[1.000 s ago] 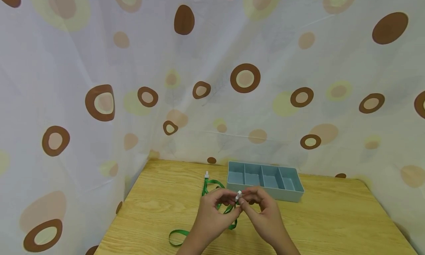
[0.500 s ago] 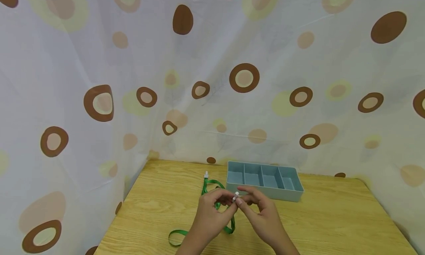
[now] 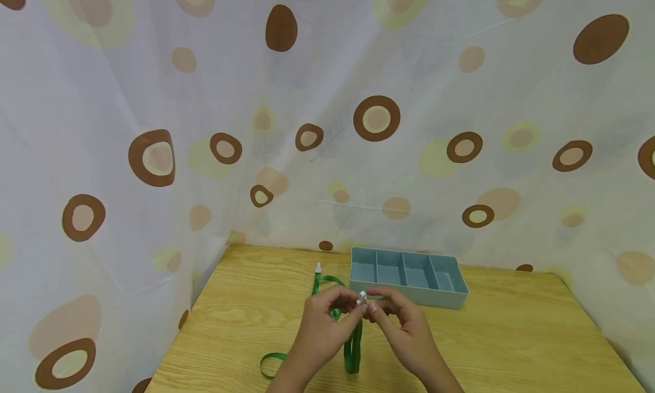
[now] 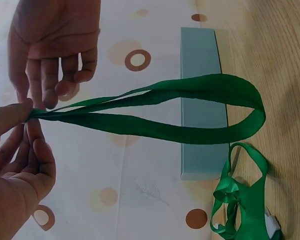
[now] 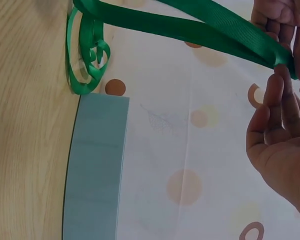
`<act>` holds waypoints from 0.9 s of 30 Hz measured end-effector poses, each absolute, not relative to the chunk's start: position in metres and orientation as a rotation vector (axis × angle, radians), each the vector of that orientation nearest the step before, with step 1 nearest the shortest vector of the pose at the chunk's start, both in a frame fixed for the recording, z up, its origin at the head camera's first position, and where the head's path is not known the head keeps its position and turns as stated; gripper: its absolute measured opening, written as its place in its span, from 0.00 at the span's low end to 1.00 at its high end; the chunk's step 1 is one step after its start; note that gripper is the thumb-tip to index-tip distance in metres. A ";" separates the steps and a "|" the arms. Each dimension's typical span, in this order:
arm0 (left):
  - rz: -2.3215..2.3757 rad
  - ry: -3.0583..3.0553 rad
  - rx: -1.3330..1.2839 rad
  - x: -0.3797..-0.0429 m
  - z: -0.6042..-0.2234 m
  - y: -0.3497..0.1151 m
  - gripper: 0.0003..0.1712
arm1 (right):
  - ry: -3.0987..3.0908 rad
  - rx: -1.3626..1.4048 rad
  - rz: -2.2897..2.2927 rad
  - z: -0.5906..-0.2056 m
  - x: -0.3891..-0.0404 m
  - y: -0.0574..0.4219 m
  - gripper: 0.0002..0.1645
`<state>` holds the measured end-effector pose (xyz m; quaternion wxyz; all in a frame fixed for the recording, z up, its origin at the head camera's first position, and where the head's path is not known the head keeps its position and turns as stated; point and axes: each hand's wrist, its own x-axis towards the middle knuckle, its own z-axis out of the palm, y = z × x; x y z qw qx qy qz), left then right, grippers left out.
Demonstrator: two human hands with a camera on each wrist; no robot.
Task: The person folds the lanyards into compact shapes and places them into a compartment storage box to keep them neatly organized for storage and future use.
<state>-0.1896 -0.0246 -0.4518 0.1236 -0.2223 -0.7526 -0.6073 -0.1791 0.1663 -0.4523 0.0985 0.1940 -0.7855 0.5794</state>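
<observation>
The left hand [image 3: 323, 326] pinches a small white plastic clip [image 3: 361, 298] between thumb and curled fingers; the right hand [image 3: 406, 327], also partly closed, pinches at the same clip. From it a flat green fabric ribbon [image 3: 352, 350] hangs in a loop above the pale wood-grain table [image 3: 486, 347], before the blue-grey four-compartment plastic tray [image 3: 425, 296]. Compared with half a second ago, the loop hangs lower and straighter.

No words, labels, brands, numbers or signs can be read in any of the three views.
</observation>
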 end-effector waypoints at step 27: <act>-1.929 -1.957 -0.542 -0.184 -0.435 -0.026 0.07 | -2.488 0.558 1.536 -0.476 -0.182 0.152 0.14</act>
